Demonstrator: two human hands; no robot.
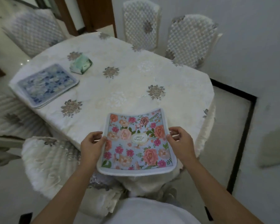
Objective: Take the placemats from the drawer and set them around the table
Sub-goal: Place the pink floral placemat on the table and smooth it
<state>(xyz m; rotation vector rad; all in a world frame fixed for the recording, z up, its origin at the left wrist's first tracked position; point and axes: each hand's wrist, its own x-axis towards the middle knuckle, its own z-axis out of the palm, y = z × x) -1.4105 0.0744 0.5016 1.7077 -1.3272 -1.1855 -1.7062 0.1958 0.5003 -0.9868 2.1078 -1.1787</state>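
Note:
A pink floral placemat [137, 141] with a white border hangs over the near edge of the table [120, 81], its far end resting on the cream tablecloth. My left hand [91, 145] grips its left edge and my right hand [181, 141] grips its right edge. A stack of blue-patterned placemats [48, 84] lies flat at the table's far left side.
A green and white tissue pack [81, 64] sits near the blue placemats. Chairs with white quilted covers surround the table: two at the far right [191, 41], one at the far left [34, 29], one at the near left [50, 162].

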